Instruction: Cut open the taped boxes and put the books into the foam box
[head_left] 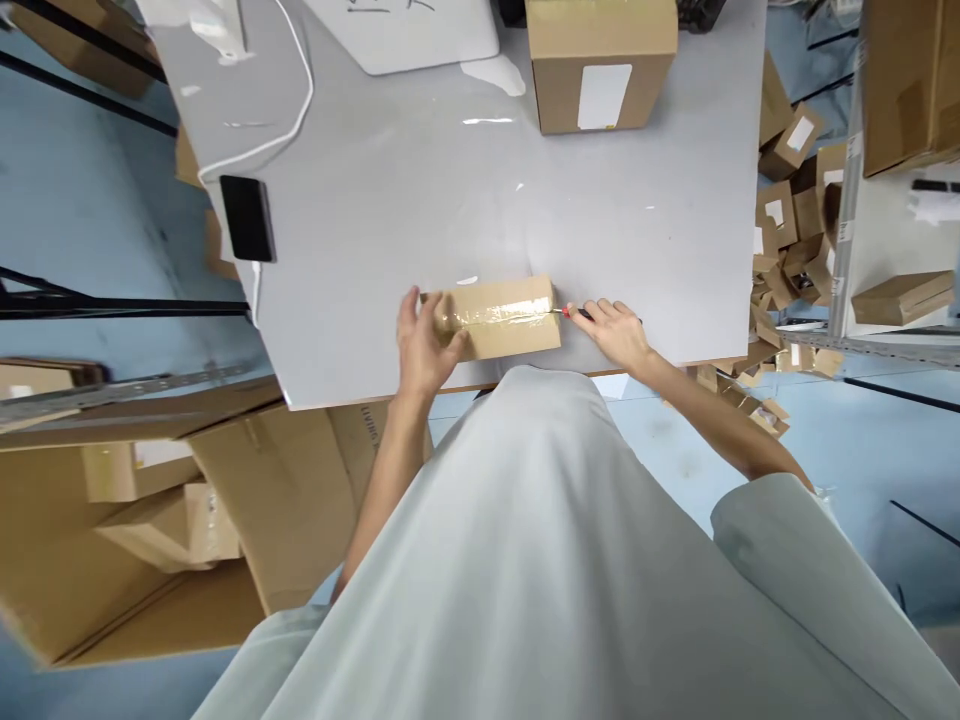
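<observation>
A small oblong cardboard box [501,335] with shiny clear tape along its top lies near the table's front edge. My left hand [426,345] grips its left end, fingers at the far side and thumb on the near part. In my right hand [616,332] is a slim tool [568,312] with a red and black handle and a thin metal tip. The tip meets the right end of the box by the tape seam; whether it has gone into the tape I cannot tell.
On the grey table [420,190] are a larger carton [607,90], a phone [247,218], a white cable [306,95] and a white panel-like object [420,35]. An open big carton [300,500] stands lower left. Many boxes [795,220] are heaped on the right beside a shelf [889,225].
</observation>
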